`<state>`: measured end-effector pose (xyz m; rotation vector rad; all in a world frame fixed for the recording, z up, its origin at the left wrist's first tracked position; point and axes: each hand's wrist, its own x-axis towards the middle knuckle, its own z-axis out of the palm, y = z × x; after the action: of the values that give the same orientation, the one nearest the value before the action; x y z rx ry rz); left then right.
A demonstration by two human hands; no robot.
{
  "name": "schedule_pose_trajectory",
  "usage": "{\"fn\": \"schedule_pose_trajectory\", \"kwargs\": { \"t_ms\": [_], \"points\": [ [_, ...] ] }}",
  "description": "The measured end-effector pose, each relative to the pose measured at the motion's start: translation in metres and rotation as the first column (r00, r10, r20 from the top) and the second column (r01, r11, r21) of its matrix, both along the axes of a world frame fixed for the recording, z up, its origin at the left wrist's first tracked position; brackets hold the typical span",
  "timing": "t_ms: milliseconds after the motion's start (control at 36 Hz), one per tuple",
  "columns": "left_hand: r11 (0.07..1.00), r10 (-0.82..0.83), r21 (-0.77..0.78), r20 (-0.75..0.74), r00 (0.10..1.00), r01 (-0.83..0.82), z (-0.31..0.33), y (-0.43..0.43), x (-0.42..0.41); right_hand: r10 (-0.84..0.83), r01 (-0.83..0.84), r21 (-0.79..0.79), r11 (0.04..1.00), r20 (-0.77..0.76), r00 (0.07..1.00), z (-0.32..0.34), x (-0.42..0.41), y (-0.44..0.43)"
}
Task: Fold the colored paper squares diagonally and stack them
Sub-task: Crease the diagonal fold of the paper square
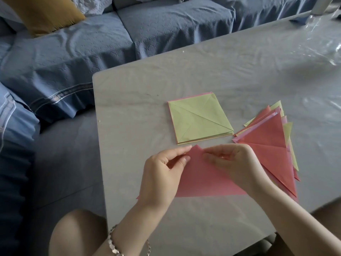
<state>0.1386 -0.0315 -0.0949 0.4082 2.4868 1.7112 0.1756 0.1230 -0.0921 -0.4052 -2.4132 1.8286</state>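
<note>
From the head view, we see the left hand [162,169] and the right hand [234,163] both pinching the pink sheet [203,180] near its apex, thumbs against curled fingers. The sheet, doubled into a triangle, sits low at the near side of the table [129,111], just in front of the square stack [199,121] (green on top). If either pinch slackens before creasing, we think the corners may drift and the fold go crooked. The right wrist, close over the folded pile [271,145], could scatter it.
</note>
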Motion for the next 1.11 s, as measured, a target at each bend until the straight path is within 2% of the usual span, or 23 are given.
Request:
{"fn": "schedule_pose_trajectory", "kwargs": {
  "t_ms": [111, 250, 306, 389, 444, 528, 611, 722, 889, 1028, 1111],
  "points": [
    [0.995, -0.036, -0.098, 0.010, 0.999, 0.037, 0.001, -0.004, -0.007, 0.240, -0.254, 0.165, 0.953, 0.099, 0.966, 0.004, -0.013, 0.009],
    [0.964, -0.159, -0.206, 0.046, 0.986, 0.165, 0.009, -0.008, -0.013, 0.437, -0.452, 0.491, 0.745, 0.153, 0.887, 0.012, -0.034, 0.012],
    [0.971, -0.126, -0.201, 0.046, 0.991, 0.133, 0.008, -0.009, -0.016, 0.442, -0.423, 0.630, 0.651, 0.138, 0.886, 0.013, -0.043, 0.006],
    [0.991, 0.094, -0.105, 0.061, 0.994, -0.087, -0.002, -0.011, -0.021, 0.421, -0.161, 0.785, 0.599, -0.137, 0.897, 0.004, -0.051, -0.005],
    [0.965, 0.259, -0.006, 0.158, 0.953, -0.261, -0.016, -0.014, -0.025, 0.397, -0.070, 0.794, 0.604, -0.224, 0.890, -0.008, -0.052, -0.014],
    [0.925, 0.370, -0.012, 0.248, 0.895, -0.379, -0.044, -0.019, -0.031, 0.480, -0.193, 0.773, 0.604, -0.159, 0.863, -0.035, -0.046, -0.031],
    [0.930, 0.365, -0.125, 0.227, 0.903, -0.345, -0.065, -0.020, -0.034, 0.525, -0.345, 0.741, 0.576, -0.011, 0.851, -0.068, -0.034, -0.041],
    [0.917, 0.357, -0.239, 0.133, 0.925, -0.320, -0.070, -0.017, -0.030, 0.449, -0.375, 0.807, 0.457, 0.154, 0.880, -0.100, -0.018, -0.028],
    [0.914, 0.343, -0.268, 0.115, 0.932, -0.303, -0.075, -0.021, -0.032, 0.277, -0.285, 0.854, 0.435, 0.174, 0.945, -0.102, 0.002, -0.001],
    [0.921, 0.329, -0.256, 0.112, 0.938, -0.293, -0.079, -0.023, -0.032, 0.224, -0.249, 0.904, 0.348, 0.178, 0.958, -0.102, -0.010, 0.008],
    [0.926, 0.321, -0.240, 0.099, 0.942, -0.290, -0.081, -0.024, -0.033, 0.214, -0.258, 0.898, 0.356, 0.190, 0.958, -0.092, -0.031, 0.008]
  ]
}}
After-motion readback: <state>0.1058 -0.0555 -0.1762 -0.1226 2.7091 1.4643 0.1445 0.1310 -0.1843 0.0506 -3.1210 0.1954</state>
